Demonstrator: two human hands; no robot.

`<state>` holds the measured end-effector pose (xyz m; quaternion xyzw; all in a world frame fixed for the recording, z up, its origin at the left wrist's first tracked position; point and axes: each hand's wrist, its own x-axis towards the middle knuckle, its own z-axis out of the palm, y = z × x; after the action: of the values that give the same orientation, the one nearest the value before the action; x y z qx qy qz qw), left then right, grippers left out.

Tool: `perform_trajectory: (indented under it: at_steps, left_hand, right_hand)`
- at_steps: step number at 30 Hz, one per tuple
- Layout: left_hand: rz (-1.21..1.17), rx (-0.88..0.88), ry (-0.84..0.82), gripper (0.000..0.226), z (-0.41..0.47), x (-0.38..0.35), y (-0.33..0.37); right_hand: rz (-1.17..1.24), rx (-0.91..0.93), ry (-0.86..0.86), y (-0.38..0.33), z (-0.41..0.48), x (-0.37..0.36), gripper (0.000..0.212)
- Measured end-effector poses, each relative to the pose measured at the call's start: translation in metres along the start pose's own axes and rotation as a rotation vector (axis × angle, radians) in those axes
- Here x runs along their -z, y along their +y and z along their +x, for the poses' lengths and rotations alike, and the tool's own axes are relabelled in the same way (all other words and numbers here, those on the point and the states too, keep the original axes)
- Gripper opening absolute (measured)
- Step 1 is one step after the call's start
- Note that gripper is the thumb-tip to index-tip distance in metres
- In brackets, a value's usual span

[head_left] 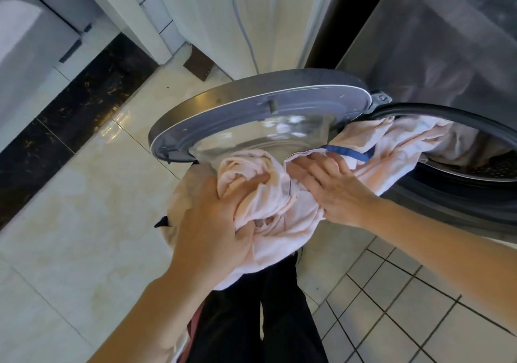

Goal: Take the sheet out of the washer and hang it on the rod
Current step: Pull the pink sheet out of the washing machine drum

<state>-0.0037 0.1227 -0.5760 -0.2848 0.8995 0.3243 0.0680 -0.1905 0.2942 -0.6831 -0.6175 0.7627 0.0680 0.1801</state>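
Observation:
A pale pink sheet [282,217] with a blue strip along one edge trails out of the drum opening of a grey front-loading washer [436,63] at the right. Part of the sheet is still inside the drum. My left hand [215,222] is shut on a bunched wad of the sheet below the open round door [251,116]. My right hand [333,189] lies on the sheet just right of it, fingers curled into the cloth near the blue strip. No rod is in view.
The washer door swings open to the left, directly above my hands. Glossy cream floor tiles with a black marble band lie to the left, small white tiles to the lower right. White curtains and a cabinet stand behind. My dark trousers are below the sheet.

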Motion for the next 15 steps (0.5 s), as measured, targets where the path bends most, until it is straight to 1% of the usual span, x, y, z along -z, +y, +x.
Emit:
perform_trajectory:
  at_steps: [2,4,5,9,11,15]
  left_hand:
    - [0.066,-0.023,-0.005,0.047,-0.001,0.002,0.0]
    - [0.132,-0.06,0.003,0.043,-0.001,0.003,-0.001]
    - [0.164,-0.076,0.002,0.041,-0.002,0.004,-0.002]
    - [0.225,-0.097,-0.003,0.04,-0.006,0.007,-0.008]
    - [0.226,-0.089,-0.019,0.04,-0.008,0.007,-0.01]
    - [0.218,-0.071,-0.057,0.041,-0.013,0.004,-0.01]
  right_hand:
    - [-0.003,0.009,0.023,0.009,0.003,-0.008,0.111]
    - [0.014,-0.033,0.038,0.015,0.002,-0.016,0.114]
    - [0.011,-0.057,0.054,0.019,0.001,-0.019,0.11]
    - [-0.055,-0.163,0.137,0.03,-0.007,-0.027,0.077]
    - [-0.097,-0.157,0.065,0.034,-0.013,-0.032,0.07]
    - [-0.106,-0.07,-0.158,0.035,-0.019,-0.044,0.08]
